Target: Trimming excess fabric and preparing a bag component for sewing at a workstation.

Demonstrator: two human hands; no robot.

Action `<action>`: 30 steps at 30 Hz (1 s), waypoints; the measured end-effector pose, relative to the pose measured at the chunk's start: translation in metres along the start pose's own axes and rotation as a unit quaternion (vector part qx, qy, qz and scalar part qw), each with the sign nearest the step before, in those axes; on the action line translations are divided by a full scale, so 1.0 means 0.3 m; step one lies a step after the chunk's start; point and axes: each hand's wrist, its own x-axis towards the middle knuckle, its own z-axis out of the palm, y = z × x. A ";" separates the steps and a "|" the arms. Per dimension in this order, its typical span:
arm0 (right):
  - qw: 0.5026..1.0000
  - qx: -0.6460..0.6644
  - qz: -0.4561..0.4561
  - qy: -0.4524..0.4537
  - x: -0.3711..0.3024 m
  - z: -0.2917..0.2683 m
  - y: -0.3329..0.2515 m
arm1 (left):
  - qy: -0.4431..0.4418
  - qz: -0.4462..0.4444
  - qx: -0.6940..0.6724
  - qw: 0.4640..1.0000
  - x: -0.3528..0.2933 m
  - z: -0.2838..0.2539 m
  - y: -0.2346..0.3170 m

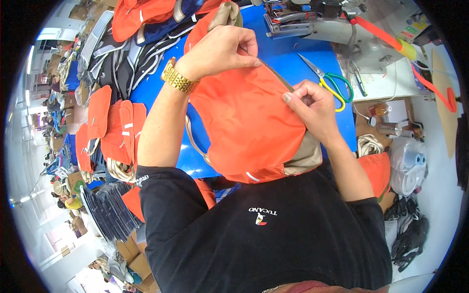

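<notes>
An orange fabric bag piece with khaki fabric along its edges hangs between my hands, over the blue tabletop and close to my body. My left hand, below a gold watch, pinches its far edge. Lower and to the right, my right hand pinches the same edge between thumb and fingers. The edge runs fairly straight between the two grips. A khaki part shows beneath the orange near my right forearm. Just beyond my right hand lie scissors with green and yellow handles, blades apart.
A sewing machine stands at the far right, with an orange strap beside it. Black pieces with grey trim and more orange pieces are heaped at left. Bottles and a plastic-wrapped roll sit at right.
</notes>
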 end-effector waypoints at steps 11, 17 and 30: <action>0.995 0.089 0.048 0.006 0.012 0.010 0.006 | -0.018 0.014 0.013 1.000 -0.012 0.002 -0.005; 0.994 0.006 0.048 -0.095 0.058 -0.033 0.018 | -0.037 0.001 0.013 0.999 0.018 -0.003 -0.048; 0.976 0.183 0.087 -0.082 0.199 -0.115 0.008 | 0.072 -0.006 -0.181 0.981 0.160 -0.065 -0.163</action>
